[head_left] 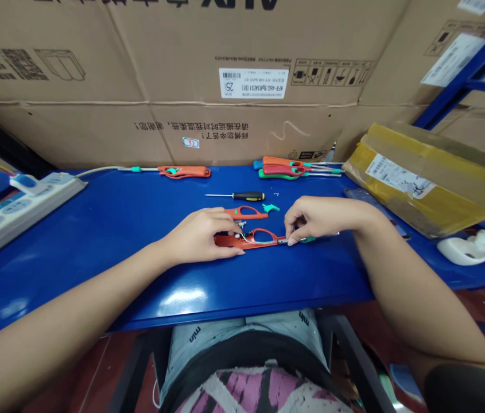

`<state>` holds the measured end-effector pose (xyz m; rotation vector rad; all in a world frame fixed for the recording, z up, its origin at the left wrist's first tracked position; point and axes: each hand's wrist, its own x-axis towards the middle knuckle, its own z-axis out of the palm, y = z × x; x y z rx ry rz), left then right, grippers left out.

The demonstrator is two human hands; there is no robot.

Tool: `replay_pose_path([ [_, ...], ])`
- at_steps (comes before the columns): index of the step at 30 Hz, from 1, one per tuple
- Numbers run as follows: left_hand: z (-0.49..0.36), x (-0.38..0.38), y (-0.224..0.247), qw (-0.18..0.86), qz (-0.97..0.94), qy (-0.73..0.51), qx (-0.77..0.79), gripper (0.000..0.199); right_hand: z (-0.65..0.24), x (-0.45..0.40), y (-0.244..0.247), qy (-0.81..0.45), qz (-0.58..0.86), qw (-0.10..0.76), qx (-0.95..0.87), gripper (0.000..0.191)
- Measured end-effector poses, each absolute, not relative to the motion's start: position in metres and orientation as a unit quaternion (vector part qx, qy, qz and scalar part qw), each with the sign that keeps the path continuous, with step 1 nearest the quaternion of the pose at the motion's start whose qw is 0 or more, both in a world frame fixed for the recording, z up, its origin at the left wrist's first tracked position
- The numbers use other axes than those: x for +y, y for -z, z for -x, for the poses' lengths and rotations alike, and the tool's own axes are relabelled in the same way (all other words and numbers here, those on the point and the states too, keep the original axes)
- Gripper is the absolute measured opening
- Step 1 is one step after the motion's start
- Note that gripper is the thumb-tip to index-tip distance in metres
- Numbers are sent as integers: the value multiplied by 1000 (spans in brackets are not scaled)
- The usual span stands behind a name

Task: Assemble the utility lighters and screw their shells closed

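An opened orange lighter shell lies on the blue table, with a white wire and small parts inside it. My left hand rests over its left end, fingers curled round the shell. At the shell's right end, my right hand pinches the metal tube, which runs on to the right under the fingers. Just behind lies the other orange shell half, beside a loose green trigger. A yellow and black screwdriver lies further back.
An orange lighter lies at the back left, and several lighters are piled at the back right. A power strip is on the left. On the right are a taped carton, a phone and a white object.
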<state>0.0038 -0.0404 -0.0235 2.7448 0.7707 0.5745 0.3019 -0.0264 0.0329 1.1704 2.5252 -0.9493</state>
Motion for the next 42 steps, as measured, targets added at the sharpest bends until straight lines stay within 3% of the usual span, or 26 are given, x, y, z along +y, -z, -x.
replay_pose_path([
  [8, -4, -40, 23, 124, -938, -189, 263, 32, -300, -26, -32, 310, -401, 80, 858, 23],
  [19, -5, -40, 24, 152, -933, -182, 271, 28, -301, -26, -32, 309, -413, 105, 850, 26],
  [26, -8, -40, 19, 196, -924, -174, 280, 25, -294, -29, -34, 285, -494, 143, 809, 26],
  [32, -10, -40, 15, 213, -922, -167, 276, 25, -303, -21, -29, 285, -504, 124, 806, 37],
  [42, -4, -40, 25, 92, -939, -207, 261, 23, -294, -26, -31, 323, -418, 71, 846, 39],
])
